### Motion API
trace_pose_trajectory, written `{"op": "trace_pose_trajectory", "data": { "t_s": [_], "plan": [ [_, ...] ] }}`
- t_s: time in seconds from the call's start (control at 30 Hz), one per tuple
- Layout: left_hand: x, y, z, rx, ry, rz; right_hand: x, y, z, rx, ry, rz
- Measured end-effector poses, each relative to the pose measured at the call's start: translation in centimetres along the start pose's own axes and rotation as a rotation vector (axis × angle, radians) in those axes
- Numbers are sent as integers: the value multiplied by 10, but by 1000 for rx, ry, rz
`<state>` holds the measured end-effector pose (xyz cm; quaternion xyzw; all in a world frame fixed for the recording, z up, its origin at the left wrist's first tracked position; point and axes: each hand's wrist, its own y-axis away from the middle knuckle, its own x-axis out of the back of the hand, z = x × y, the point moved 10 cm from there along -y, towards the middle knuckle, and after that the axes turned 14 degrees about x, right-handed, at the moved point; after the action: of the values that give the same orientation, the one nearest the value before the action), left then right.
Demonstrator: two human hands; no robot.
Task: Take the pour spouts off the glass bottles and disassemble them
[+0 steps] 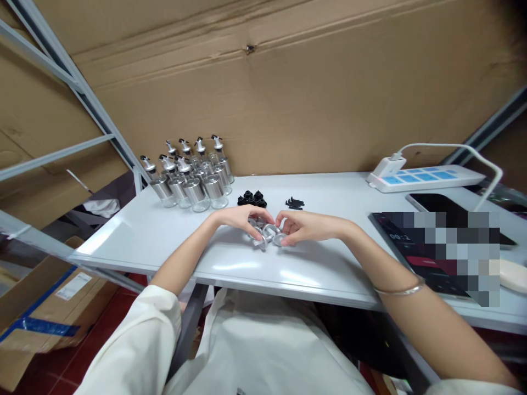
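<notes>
Silver round parts (268, 233) lie piled between the left hand (246, 215) and the right hand (302, 225), touching both. Each hand is curled with bent fingers; I cannot tell if either grips one. Black pieces (252, 198) sit just past the left hand.

Small parts half covered, right edge masked and cropped.
Clear and silvery pieces (269, 232) partly under left hand (246, 216) and right hand (302, 226); count and firmness of either grip unclear. Black fittings (258, 199) just beyond, near side hidden by left hand; slim black bits (295, 203) too small to identify. Far bottles (224, 167) partly behind near bottles (194, 192). Pixel blocks mask parts of tablet (395, 255) and phone (434, 204). Cream object (514, 276), far right, and carton (88, 307), low left, cut off by frame.
</notes>
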<state>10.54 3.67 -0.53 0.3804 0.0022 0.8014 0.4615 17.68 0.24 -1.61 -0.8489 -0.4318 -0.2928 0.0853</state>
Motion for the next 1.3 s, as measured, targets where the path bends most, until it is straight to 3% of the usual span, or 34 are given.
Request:
{"op": "trace_pose_trajectory", "data": {
  "t_s": [0.23, 0.3, 0.37, 0.43, 0.53, 0.6, 0.63, 0.7, 0.8, 1.0, 1.1, 1.3],
  "plan": [
    [4, 1, 1, -16, 88, 45, 8, 4, -2, -35, -9, 51],
    [13, 1, 3, -45, 166, 104, 13, 4, -2, -22, 15, 84],
    [34, 6, 6, -107, 276, 257, 17, 4, -1, -1, -9, 112],
    [72, 26, 7, -225, 390, 573, 20, 5, 1, 0, -41, 127],
    [126, 97, -12, -372, 431, 1301, 25, 6, 2, -13, 4, 161],
    [138, 147, -31, -332, 309, 1760, 31, 7, -3, 3, 59, 216],
    [141, 163, -40, -273, 237, 1906, 34, 7, -6, 19, 76, 249],
    [148, 180, -60, -160, 161, 2042, 41, 7, -12, 60, 82, 323],
    [162, 181, -90, -51, 182, 2025, 52, 10, -18, 124, 66, 451],
    [181, 155, -114, -50, 223, 1776, 73, 20, -23, 245, 58, 677],
    [185, 148, -118, -11, 184, 1706, 73, 21, -25, 251, 79, 687],
    [183, 147, -115, 40, 49, 1759, 71, 20, -27, 228, 134, 673]
  ]
}}
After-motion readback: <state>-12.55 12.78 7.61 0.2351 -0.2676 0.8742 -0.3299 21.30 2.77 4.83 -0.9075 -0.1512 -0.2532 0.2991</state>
